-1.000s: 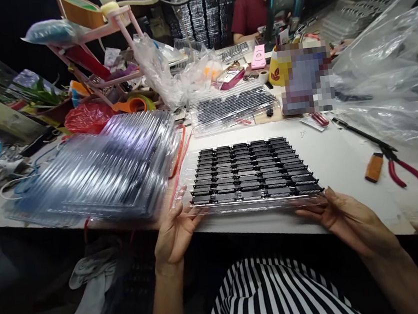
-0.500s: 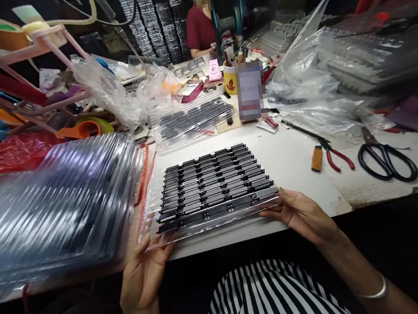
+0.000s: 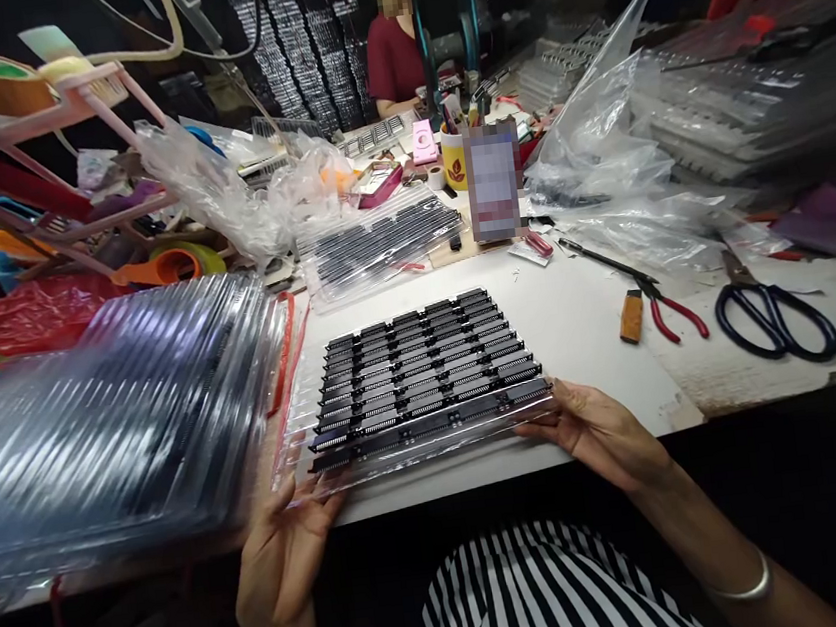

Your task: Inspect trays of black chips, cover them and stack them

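Note:
A clear plastic tray (image 3: pixel 433 445) lies over the white tabletop at its front edge, its near side tilted up a little. Rows of black comb-like connector strips (image 3: pixel 424 363) fill it. My left hand (image 3: pixel 289 544) grips the near left corner, thumb on top and fingers under the rim. At the near right corner my right hand (image 3: pixel 601 428) pinches the rim in the same way. To the left, close by my left hand, stands a tall pile of stacked clear trays (image 3: pixel 121 428). Another tray with dark strips (image 3: pixel 384 242) lies behind the held one.
Red-handled pliers (image 3: pixel 658 301), an orange-brown block (image 3: pixel 631 317) and dark-handled scissors (image 3: pixel 772 313) lie on the right. A yellow cup (image 3: pixel 454 163) stands behind a phone-like object (image 3: pixel 492 184). Plastic bags (image 3: pixel 597 162) crowd the back right. A person in a dark red shirt (image 3: pixel 393 60) is across the table.
The view has shifted slightly. Both hands keep their hold on the tray, which stays in nearly the same place on the table.

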A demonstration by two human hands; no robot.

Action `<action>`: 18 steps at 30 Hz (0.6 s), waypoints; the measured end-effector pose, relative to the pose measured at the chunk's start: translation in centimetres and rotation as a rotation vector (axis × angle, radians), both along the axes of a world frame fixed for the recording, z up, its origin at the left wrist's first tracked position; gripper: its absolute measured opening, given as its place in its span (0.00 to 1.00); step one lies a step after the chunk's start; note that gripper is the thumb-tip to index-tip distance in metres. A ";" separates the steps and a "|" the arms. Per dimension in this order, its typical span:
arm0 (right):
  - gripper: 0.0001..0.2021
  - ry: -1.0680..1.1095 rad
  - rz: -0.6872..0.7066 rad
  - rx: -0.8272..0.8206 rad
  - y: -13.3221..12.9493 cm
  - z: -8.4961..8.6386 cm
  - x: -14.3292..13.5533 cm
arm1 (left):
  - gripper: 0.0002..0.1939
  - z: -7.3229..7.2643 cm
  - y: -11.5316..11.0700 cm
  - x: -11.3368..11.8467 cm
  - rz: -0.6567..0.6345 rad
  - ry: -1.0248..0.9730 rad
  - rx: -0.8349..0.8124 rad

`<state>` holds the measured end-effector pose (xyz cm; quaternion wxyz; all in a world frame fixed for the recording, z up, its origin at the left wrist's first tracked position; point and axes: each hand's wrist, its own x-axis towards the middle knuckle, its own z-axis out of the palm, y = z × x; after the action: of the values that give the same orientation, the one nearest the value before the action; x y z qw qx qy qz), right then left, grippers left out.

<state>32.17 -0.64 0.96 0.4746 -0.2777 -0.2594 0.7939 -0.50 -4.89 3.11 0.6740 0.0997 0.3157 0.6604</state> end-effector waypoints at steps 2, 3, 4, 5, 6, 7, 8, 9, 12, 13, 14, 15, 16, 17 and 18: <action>0.13 -0.002 0.002 0.004 0.0 0.0 0.0 | 0.31 0.1 0.0 0.0 -0.003 -0.012 -0.025; 0.13 -0.006 0.003 0.005 0.0 0.1 0.0 | 0.30 0.2 0.0 0.0 -0.005 -0.019 -0.032; 0.13 -0.012 0.005 0.006 0.1 0.1 0.0 | 0.29 0.2 0.0 0.0 -0.008 -0.026 -0.035; 0.13 -0.019 0.007 0.006 0.1 0.2 0.0 | 0.29 0.2 0.0 0.1 -0.008 -0.034 -0.029; 0.13 -0.025 0.009 0.004 0.1 0.2 0.0 | 0.28 0.2 -0.1 0.1 -0.013 -0.043 -0.020; 0.13 -0.031 0.011 0.003 0.1 0.2 0.0 | 0.28 0.2 -0.1 0.2 -0.021 -0.055 -0.010; 0.13 -0.037 0.012 0.000 0.1 0.3 0.0 | 0.27 0.2 -0.1 0.4 -0.024 -0.064 0.007; 0.12 -0.042 0.011 -0.002 0.1 0.3 0.0 | 0.27 0.2 -0.2 0.5 -0.025 -0.068 0.030; 0.11 -0.047 -0.001 -0.008 0.1 0.3 -0.1 | 0.26 -0.1 -0.2 0.7 -0.024 -0.069 0.114; 0.11 -0.045 -0.005 -0.010 0.1 0.3 -0.1 | 0.26 -0.3 -0.3 0.7 -0.041 -0.073 0.129; 0.11 -0.042 -0.006 -0.011 0.1 0.3 -0.1 | 0.25 -0.4 -0.3 0.6 -0.068 -0.083 0.136; 0.11 -0.038 -0.005 -0.011 0.1 0.4 -0.1 | 0.25 -0.6 -0.4 0.5 -0.102 -0.098 0.137; 0.11 -0.036 -0.004 -0.010 0.1 0.4 -0.2 | 0.25 -0.8 -0.4 0.4 -0.133 -0.115 0.140; 0.11 -0.036 -0.003 -0.008 0.1 0.4 -0.2 | 0.25 -0.9 -0.4 0.2 -0.157 -0.133 0.143; 0.11 -0.038 -0.001 -0.006 0.1 0.4 -0.2 | 0.24 -1.0 -0.5 0.1 -0.167 -0.148 0.145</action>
<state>31.98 -0.49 1.37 0.4692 -0.2943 -0.2659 0.7890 -0.36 -5.36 2.09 0.7391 0.1252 0.2073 0.6285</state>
